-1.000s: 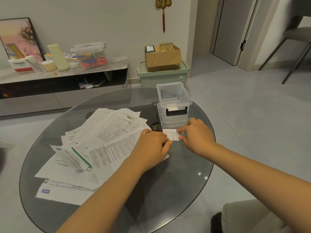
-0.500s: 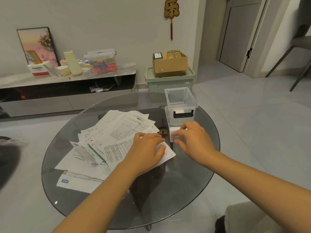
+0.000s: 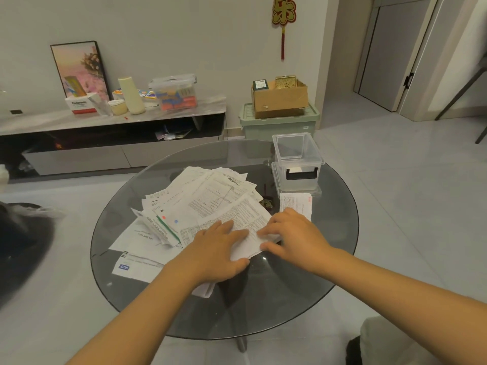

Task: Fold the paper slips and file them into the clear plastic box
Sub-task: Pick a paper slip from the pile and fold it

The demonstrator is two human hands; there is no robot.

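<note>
1. The print on the paper slips is too small to read.
2. The left hand covers part of the top sheet, and the near edge of the pile is hidden under the wrist.
3. The left hand lies flat on the top sheet with straight fingers; it holds nothing.
4. The right hand rests on the right edge of the same sheet. Its fingers are spread and loose, touching the paper, not gripping it.
5. A small folded slip lies just past the right hand, partly hidden by it, right in front of the clear box.
6. The clear box stands open at the far right of the surface, on what looks like its lid. Something white shows inside, low down, but it is hard to make out.
7. The surface is a round, dark glass table. The pile of slips is spread over its left and middle.
8. Behind it is a long low shelf with boxes and bottles, a picture leaning on the wall, and a brown box on a green bin.
9. A red and gold charm hangs on the wall; its top is cut off.
</note>
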